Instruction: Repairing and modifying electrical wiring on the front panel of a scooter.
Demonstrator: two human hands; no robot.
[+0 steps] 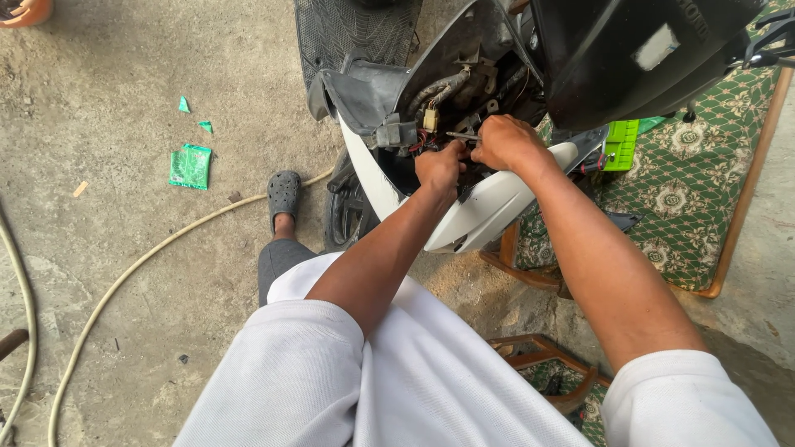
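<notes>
Two hands: inside scooter [464,207] nose.
Left hand [439,168]: pinching wires [424,139], soft; hold near plugs.
Right hand [507,141]: fisted on thin tool [460,135], stiff.

A green packet [190,166] and torn green scraps [184,105] lie on the concrete floor [108,66] far left; a pale hose [124,277] curves past; green patterned cushion [687,182] right

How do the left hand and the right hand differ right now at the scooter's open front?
The left hand sits lower and nearer the white panel, fingers curled into the wiring; the right hand sits higher, fisted with its back up. The right hand seems to grip a thin metal tool pointing left; what the left hand holds is hidden. Both are bare and work close together inside the opened scooter.
</notes>
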